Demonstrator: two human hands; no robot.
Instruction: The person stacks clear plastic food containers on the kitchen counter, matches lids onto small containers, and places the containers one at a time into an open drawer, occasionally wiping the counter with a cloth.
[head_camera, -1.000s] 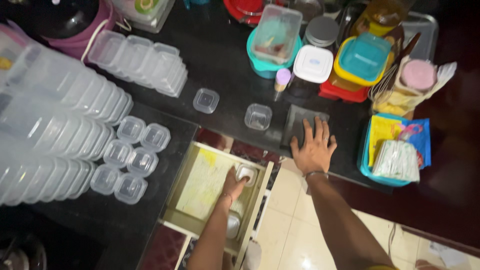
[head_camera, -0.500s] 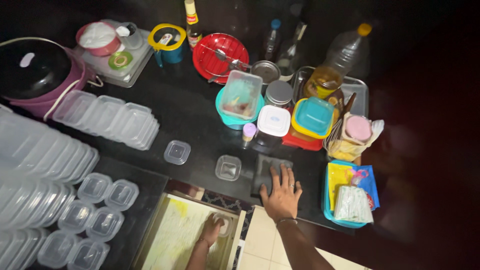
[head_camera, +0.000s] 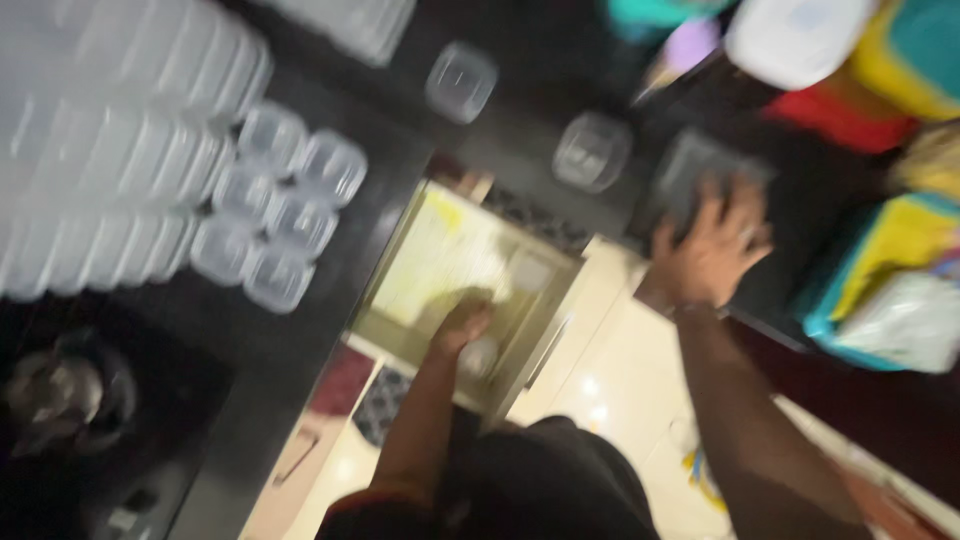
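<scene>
The view is motion-blurred, so fine detail is limited. The left hand (head_camera: 462, 325) is lowered into an open drawer (head_camera: 400, 330) set below the edge of the dark counter (head_camera: 520, 150). The hand rests over the yellowish liner (head_camera: 440, 255) on the drawer floor, just beside a small clear container (head_camera: 480, 358) that lies in the near part of the drawer; a second small clear container (head_camera: 530, 272) lies near the drawer's far right corner. Blur prevents telling whether the left fingers are spread or closed, or whether they touch the nearer container. The right hand (head_camera: 712, 250) lies palm down on the counter edge, fingers (head_camera: 745, 200) spread flat and pressed onto a dark grey square pad (head_camera: 690, 165). Two single small clear containers (head_camera: 461, 80) (head_camera: 592, 150) stand apart on the counter beyond the drawer. To the left, a cluster of small clear lidded containers (head_camera: 280, 200) sits on the counter beside rows of stacked clear tubs (head_camera: 110, 150). To the right of the right hand, a teal basket (head_camera: 815, 320) holds yellow and white packets. A white lid (head_camera: 795, 35) and a red container (head_camera: 825, 110) stand at the far right of the counter.
</scene>
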